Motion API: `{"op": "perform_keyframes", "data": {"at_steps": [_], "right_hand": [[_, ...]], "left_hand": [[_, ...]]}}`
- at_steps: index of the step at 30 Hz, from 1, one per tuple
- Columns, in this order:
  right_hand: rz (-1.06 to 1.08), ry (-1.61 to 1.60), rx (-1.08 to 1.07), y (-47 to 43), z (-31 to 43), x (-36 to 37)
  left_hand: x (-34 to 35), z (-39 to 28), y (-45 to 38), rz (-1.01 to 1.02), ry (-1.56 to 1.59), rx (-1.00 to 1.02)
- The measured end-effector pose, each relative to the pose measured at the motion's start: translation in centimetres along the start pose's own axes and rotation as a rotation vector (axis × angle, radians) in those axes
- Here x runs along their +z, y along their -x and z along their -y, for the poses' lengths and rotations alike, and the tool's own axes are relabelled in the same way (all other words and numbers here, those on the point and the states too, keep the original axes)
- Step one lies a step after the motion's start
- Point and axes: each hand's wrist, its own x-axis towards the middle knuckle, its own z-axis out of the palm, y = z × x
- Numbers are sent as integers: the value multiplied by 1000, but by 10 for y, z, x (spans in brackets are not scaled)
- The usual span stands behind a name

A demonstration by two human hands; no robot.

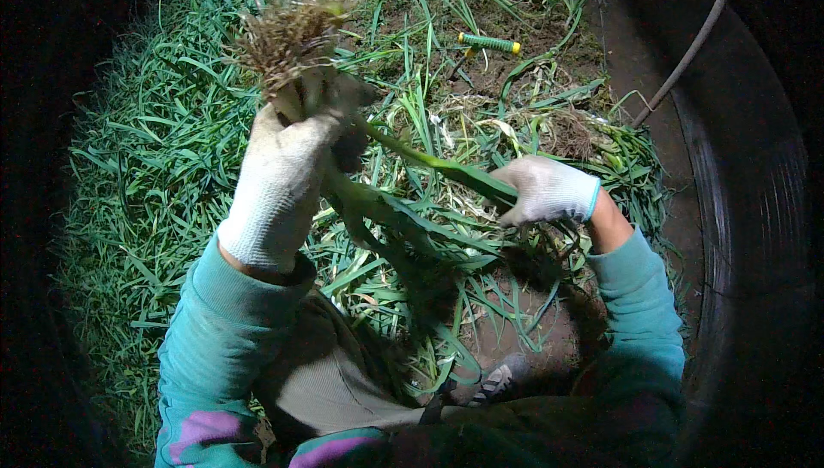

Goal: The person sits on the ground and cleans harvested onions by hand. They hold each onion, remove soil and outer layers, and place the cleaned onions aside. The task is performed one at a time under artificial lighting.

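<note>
My left hand (290, 152), in a white knitted glove, is closed around the lower stems of a bunch of leafy green plants, roots up. Their tangled brown roots (290, 40) stick out above the fist, and their long leaves (399, 213) hang down to the right, partly in shadow. My gloved right hand (547, 191) holds a long green leaf (467, 175) of the bunch, pulled out to the right; its fingertips are partly hidden. Beyond the hands, a tool with a green ribbed handle and yellow ends (489, 43) lies on the soil.
Dense green leafy plants (154, 165) grow on the left. Pulled plants with roots (570, 136) lie at the right, beside dark sheeting (740, 210). A bent stick (689, 52) leans there. My shoe (496, 381) rests on bare soil among loose leaves.
</note>
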Motion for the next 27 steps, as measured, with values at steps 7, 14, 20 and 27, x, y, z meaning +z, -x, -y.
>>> {"op": "perform_keyframes", "data": {"at_steps": [7, 14, 20, 27], "right_hand": [[550, -117, 528, 37, -127, 68], [778, 334, 803, 66, -166, 80], [-270, 424, 871, 29, -146, 8], [-321, -3, 757, -79, -134, 25]], "left_hand": [[-17, 2, 8, 310, 632, 69], [-60, -46, 37, 478, 854, 10], [-47, -24, 56, -117, 313, 641], [-3, -39, 49, 188, 451, -322]]}}
